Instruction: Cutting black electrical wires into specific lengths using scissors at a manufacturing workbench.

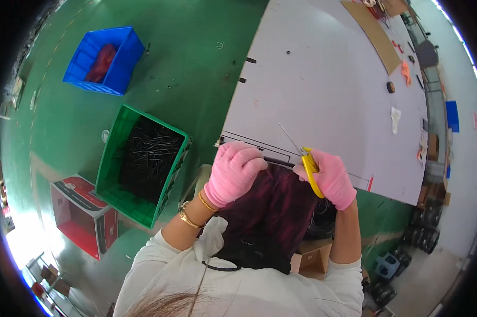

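My left hand (234, 174), in a pink knit glove, is closed at the near edge of the white table. Its fingers grip one end of a thin black cable-like piece (278, 161), which spans toward my right hand. My right hand (331, 177), also gloved in pink, holds scissors (312, 173) by their yellow handles. The slim metal blades point up and to the left over the table, apart from the black piece. The right fingertips are close to the black piece's other end; whether they pinch it, I cannot tell.
Black lines mark the white table (323, 95) beside my hands. A tape roll (390, 87), an orange cloth (405, 73) and cardboard (373, 34) lie on its far right. On the left floor stand a green crate (107, 174) of black strips, a blue crate (125, 66) and an open carton (82, 195).
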Demonstrator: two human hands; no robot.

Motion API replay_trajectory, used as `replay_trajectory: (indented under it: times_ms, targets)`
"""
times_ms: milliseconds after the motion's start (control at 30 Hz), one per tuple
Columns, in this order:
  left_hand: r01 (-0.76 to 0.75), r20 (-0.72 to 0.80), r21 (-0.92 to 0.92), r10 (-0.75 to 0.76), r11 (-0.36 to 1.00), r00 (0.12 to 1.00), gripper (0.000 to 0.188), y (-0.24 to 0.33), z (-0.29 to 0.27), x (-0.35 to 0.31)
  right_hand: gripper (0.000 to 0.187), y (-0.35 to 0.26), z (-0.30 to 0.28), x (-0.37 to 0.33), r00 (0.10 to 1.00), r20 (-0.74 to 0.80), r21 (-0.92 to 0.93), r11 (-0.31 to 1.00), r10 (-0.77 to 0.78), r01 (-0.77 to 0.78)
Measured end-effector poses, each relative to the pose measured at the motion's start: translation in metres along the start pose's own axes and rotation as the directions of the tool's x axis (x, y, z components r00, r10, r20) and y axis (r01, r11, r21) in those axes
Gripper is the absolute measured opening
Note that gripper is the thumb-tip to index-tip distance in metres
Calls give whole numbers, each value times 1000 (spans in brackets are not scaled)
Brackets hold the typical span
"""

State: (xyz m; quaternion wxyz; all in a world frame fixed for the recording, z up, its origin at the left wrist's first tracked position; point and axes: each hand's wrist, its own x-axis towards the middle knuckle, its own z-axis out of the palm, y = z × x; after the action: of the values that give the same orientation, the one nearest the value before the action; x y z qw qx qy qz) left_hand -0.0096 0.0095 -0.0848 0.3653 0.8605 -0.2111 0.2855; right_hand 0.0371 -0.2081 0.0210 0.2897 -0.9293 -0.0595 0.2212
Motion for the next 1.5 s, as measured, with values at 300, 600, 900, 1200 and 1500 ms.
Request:
replay_trajectory:
  times_ms: [300,600,900,1200,1500]
  targets:
    - [-5,3,0,5,1000,1000,28,0,-1,3,37,2,-3,6,999,31,-234,972,-21,27]
    - [39,38,-22,-38,999,999,28,3,-4,5,31,-10,-6,17,988,130,-401,916,79,-20]
    - [144,266,181,-189,973,945,24,37,0,40,35,-13,-9,19,980,158,-436,899,124,-44]
    - [106,253,160,-145,981,956,26,34,8,42,37,-13,-9,19,976,173,-440,897,134,-45]
    - [92,285,167,-137,982,949,20,34,6,47,33,-1,-4,14,989,138,-377,926,59,-3]
